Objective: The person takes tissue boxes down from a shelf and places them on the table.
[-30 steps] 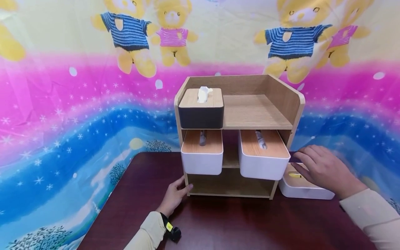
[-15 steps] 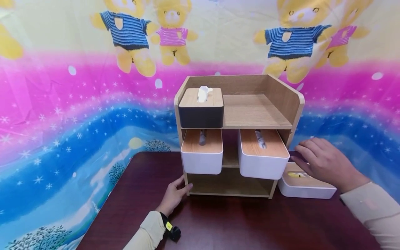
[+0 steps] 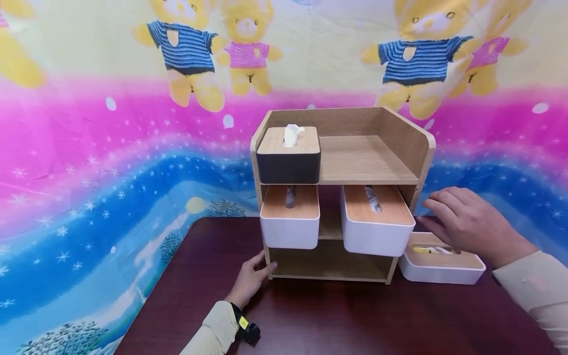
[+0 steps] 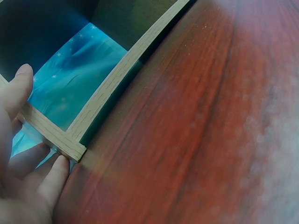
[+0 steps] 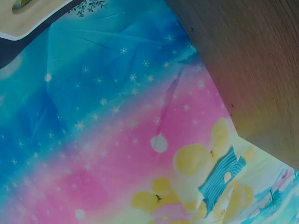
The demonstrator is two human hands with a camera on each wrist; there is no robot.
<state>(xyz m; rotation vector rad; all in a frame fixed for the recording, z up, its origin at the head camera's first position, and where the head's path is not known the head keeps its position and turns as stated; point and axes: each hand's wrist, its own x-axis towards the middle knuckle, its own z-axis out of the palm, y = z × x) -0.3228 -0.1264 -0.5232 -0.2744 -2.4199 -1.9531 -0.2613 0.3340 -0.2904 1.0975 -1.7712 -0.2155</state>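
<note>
A wooden desk shelf (image 3: 368,158) stands on the dark red table. My left hand (image 3: 250,278) grips the lower front edge of its left side panel (image 4: 51,130), thumb on the inner side and fingers outside. My right hand (image 3: 470,222) hovers just off the shelf's right side, fingers loosely bent and holding nothing. Below it on the table lies a low tissue box (image 3: 439,273) with a wood-look lid and yellow in its slot, partly covered by the hand. Two white tissue boxes, a left one (image 3: 290,231) and a right one (image 3: 377,237), jut out of the middle level.
A black tissue box (image 3: 288,167) with a wood-look lid and a white tissue sits at the left of the top level. Behind the table hangs a cloth backdrop (image 3: 133,113) with printed bears. The table (image 3: 328,320) extends in front of the shelf.
My right hand has drifted slightly right, and more of the low tissue box's lid shows. The left hand keeps its grip on the side panel. The head view has shifted a little.
</note>
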